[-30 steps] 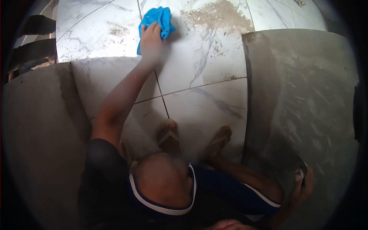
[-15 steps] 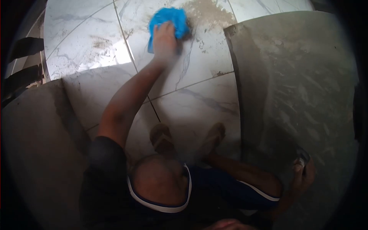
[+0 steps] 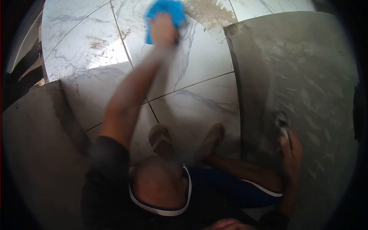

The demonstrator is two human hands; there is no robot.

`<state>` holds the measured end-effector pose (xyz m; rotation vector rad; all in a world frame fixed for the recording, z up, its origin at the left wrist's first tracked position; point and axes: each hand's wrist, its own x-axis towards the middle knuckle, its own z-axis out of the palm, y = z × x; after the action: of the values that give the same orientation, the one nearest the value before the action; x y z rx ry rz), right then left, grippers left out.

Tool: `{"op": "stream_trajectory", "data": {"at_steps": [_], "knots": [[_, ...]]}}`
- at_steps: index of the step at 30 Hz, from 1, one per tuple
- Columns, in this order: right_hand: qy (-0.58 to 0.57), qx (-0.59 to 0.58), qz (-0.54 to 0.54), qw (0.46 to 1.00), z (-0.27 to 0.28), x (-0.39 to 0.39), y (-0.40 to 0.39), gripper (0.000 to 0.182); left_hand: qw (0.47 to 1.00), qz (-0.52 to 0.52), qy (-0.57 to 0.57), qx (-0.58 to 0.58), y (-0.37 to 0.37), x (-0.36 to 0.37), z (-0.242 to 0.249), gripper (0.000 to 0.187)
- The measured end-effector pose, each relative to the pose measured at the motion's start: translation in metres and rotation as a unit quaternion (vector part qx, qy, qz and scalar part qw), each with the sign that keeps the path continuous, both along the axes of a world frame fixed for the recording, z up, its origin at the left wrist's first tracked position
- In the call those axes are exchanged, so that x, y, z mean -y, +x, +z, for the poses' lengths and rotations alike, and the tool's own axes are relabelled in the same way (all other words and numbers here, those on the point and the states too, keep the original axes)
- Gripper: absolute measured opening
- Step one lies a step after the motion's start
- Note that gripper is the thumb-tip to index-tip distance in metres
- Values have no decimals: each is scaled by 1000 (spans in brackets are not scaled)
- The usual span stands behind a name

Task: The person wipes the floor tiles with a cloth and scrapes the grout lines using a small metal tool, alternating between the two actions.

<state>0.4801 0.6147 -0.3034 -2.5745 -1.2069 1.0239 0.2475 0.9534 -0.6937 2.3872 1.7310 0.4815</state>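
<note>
A blue cloth (image 3: 168,9) is pressed against the white marbled tiles (image 3: 207,57) at the top of the view, under my left hand (image 3: 163,30). The fingers of that hand are bent over the cloth, and the arm is stretched far forward, blurred by motion. Low on the right, my right hand (image 3: 290,151) is closed round the light handle of a small tool (image 3: 282,120). Its dark round end points away from me, over the grey cement surface; its exact kind is too blurred to tell.
Brown dirt (image 3: 214,13) marks the tiles beyond the cloth. Grey cement walls (image 3: 306,50) flank the tiles on the right and left. My sandalled feet (image 3: 159,136) are on the tiles, near my bent knees. Dark slats (image 3: 28,71) show at the left edge.
My left hand and the blue cloth have moved slightly forward. My right hand has moved up and a little left with the small tool, which now shows more clearly.
</note>
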Motion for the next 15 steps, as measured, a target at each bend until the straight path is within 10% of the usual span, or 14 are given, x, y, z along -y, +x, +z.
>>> {"op": "stream_trajectory", "data": {"at_steps": [7,15], "knots": [[-127,-236,-244,932,-197,-46,-7,22,994,-38,101,9,-149,13,39,44],[64,-162,-312,934,-301,-83,-52,23,992,-84,-30,-87,-180,34,-21,78]]}}
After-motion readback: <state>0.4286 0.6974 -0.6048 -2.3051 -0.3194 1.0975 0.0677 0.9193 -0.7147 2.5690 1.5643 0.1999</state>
